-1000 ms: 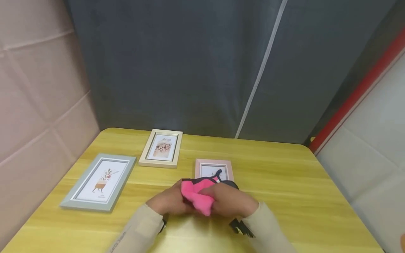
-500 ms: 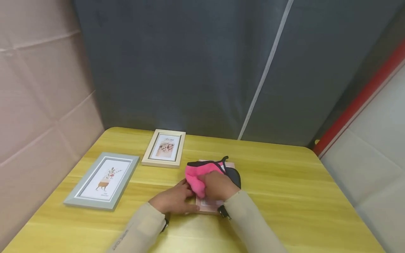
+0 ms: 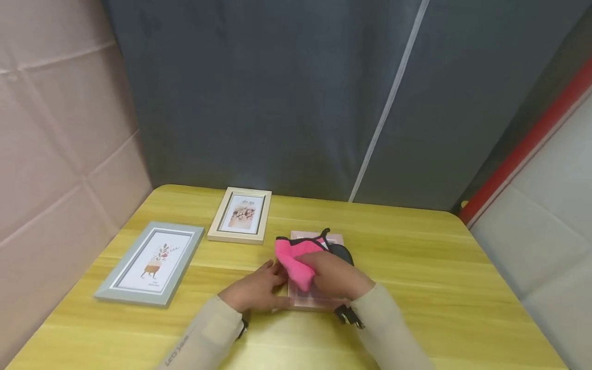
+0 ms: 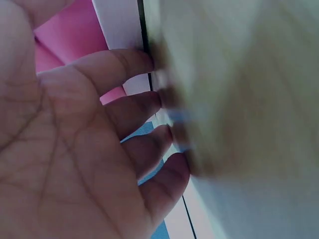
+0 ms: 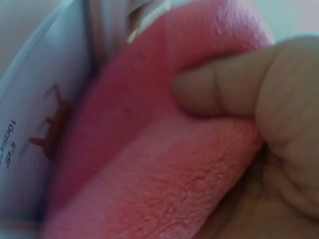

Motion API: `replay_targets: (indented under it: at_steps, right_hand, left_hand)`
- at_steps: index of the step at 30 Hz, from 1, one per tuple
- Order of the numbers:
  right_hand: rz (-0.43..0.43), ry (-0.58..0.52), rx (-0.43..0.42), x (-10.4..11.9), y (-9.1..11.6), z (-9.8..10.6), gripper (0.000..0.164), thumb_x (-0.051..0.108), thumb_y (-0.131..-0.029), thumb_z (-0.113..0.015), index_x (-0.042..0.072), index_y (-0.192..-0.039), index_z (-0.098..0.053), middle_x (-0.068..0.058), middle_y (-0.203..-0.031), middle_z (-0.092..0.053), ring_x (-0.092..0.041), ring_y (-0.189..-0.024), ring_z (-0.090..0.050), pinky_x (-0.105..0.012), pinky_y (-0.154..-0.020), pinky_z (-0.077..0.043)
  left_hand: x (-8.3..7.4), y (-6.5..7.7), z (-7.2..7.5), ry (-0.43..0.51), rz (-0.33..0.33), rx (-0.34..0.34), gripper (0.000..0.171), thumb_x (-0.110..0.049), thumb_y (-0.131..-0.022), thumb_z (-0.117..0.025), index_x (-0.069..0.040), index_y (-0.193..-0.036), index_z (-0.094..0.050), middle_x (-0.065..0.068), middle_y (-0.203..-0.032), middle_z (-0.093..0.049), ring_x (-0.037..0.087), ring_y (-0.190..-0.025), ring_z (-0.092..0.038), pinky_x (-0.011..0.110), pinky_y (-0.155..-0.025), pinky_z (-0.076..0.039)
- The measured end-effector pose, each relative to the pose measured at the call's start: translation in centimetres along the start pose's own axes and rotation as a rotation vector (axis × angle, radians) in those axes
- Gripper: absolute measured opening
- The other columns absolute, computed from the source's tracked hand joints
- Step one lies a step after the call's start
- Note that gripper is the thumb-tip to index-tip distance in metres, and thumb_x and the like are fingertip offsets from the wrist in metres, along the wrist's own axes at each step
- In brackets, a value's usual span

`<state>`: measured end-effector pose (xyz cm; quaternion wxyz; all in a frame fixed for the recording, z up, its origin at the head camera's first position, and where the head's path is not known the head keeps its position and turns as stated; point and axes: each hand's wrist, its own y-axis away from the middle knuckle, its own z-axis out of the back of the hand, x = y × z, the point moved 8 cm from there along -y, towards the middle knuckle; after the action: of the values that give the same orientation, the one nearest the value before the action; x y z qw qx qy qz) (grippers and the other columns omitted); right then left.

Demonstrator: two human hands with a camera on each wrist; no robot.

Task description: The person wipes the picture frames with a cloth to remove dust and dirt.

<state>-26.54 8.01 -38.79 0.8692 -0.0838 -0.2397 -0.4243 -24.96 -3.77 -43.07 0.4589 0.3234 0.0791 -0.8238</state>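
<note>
A pink fluffy cloth with dark edging and a small loop (image 3: 289, 252) lies over the middle of a pink picture frame (image 3: 302, 300). My right hand (image 3: 339, 275) grips the cloth, its thumb pressed into the bunched pile in the right wrist view, where the cloth (image 5: 149, 149) hides much of the frame's picture (image 5: 30, 129). At the frame's left side, my left hand (image 3: 259, 290) steadies it, the thumb by the near left corner. In the left wrist view the left hand's fingers (image 4: 132, 112) reach out loosely, tips at the tabletop.
To the left lies a larger grey-green picture frame (image 3: 113, 295) with a plant drawing. Farther back is a cream picture frame (image 3: 215, 234). Beyond the yellow wood-grain table (image 3: 416, 277) hangs a dark curtain (image 3: 259, 103); light panels stand at both sides.
Both hands were together around the cloth; the left has since moved to the frame's left side. The right hand set the cloth on the frame and has shifted slightly over it.
</note>
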Motion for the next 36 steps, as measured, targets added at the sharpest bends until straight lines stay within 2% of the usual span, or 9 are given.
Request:
replay_targets:
  at_steps: [2,5,8,13,20,24,28,33,36]
  right_hand:
    - [0.033,-0.005,0.037,0.9,1.3,-0.4,0.027,-0.001,-0.088,-0.065,0.021,-0.101,-0.071,0.013,-0.095,-0.066,-0.007,-0.089,-0.059,-0.03,-0.09,-0.051]
    - [0.075,0.071,0.081,2.0,3.0,-1.5,0.029,0.001,-0.09,-0.063,0.018,-0.111,-0.073,0.008,-0.105,-0.069,-0.011,-0.1,-0.062,-0.032,-0.097,-0.049]
    - [0.064,0.22,0.075,2.0,4.3,-2.3,0.05,-0.005,-0.089,-0.058,0.019,-0.133,-0.065,0.001,-0.13,-0.064,-0.02,-0.126,-0.054,-0.038,-0.11,-0.04]
    - [-0.018,0.355,0.038,-0.2,5.9,-1.9,0.051,-0.003,-0.086,-0.062,0.021,-0.131,-0.068,-0.003,-0.139,-0.059,-0.031,-0.135,-0.045,-0.047,-0.112,-0.036]
    - [-0.068,0.323,-0.061,-3.0,6.2,0.5,0.033,0.004,-0.084,-0.071,0.011,-0.116,-0.075,-0.009,-0.131,-0.064,-0.035,-0.133,-0.047,-0.048,-0.11,-0.038]
    - [0.01,0.239,-0.097,-1.7,5.5,0.8,0.038,-0.002,-0.084,-0.068,0.008,-0.121,-0.071,-0.011,-0.13,-0.064,-0.033,-0.128,-0.052,-0.047,-0.109,-0.04]
    - [0.13,0.179,-0.046,0.8,5.3,-0.4,0.042,-0.003,-0.09,-0.062,0.01,-0.129,-0.067,-0.008,-0.133,-0.062,-0.027,-0.127,-0.053,-0.043,-0.109,-0.04]
    - [0.051,0.253,0.038,0.4,5.5,-1.6,0.05,-0.007,-0.085,-0.06,0.018,-0.127,-0.07,-0.002,-0.137,-0.061,-0.027,-0.132,-0.049,-0.042,-0.111,-0.038]
    - [-0.007,0.259,0.016,-1.4,5.8,-0.7,0.034,0.005,-0.085,-0.068,0.016,-0.116,-0.075,-0.003,-0.134,-0.062,-0.03,-0.132,-0.049,-0.045,-0.11,-0.038]
  left_hand:
    - [-0.1,-0.1,0.1,0.035,-0.032,-0.019,0.073,-0.048,-0.086,-0.073,-0.01,-0.145,-0.052,0.013,-0.156,-0.037,0.037,-0.143,-0.03,0.052,-0.117,-0.023]
    - [-0.3,-0.3,-0.1,-0.004,-0.072,-0.024,0.07,-0.044,-0.087,-0.072,-0.012,-0.146,-0.051,0.012,-0.15,-0.045,0.032,-0.141,-0.035,0.047,-0.12,-0.018]
    - [-0.1,-0.4,-0.4,-0.058,-0.035,-0.003,0.074,-0.046,-0.086,-0.071,-0.008,-0.146,-0.051,0.014,-0.154,-0.041,0.035,-0.145,-0.027,0.049,-0.119,-0.018]
    - [0.4,-0.2,-0.6,-0.074,0.063,0.023,0.08,-0.059,-0.086,-0.067,-0.009,-0.146,-0.05,0.016,-0.16,-0.027,0.041,-0.147,-0.019,0.056,-0.115,-0.026]
    - [0.2,0.2,-0.5,-0.088,0.068,0.038,0.073,-0.051,-0.091,-0.065,-0.007,-0.147,-0.048,0.017,-0.16,-0.025,0.041,-0.147,-0.017,0.056,-0.116,-0.023]
    - [0.3,0.4,-0.4,-0.08,0.067,0.032,0.073,-0.052,-0.091,-0.065,-0.006,-0.146,-0.049,0.018,-0.16,-0.026,0.042,-0.147,-0.017,0.056,-0.116,-0.024]
    - [0.3,0.2,-0.3,-0.039,0.056,-0.003,0.08,-0.057,-0.085,-0.069,-0.007,-0.145,-0.052,0.016,-0.159,-0.03,0.043,-0.146,-0.02,0.056,-0.114,-0.027]
    - [0.2,0.0,-0.4,-0.047,0.059,-0.009,0.085,-0.061,-0.082,-0.07,-0.006,-0.143,-0.053,0.018,-0.159,-0.029,0.042,-0.146,-0.02,0.056,-0.114,-0.028]
    - [0.2,0.0,-0.4,-0.091,0.065,0.015,0.079,-0.058,-0.086,-0.067,-0.007,-0.144,-0.052,0.017,-0.16,-0.028,0.041,-0.147,-0.019,0.056,-0.115,-0.026]
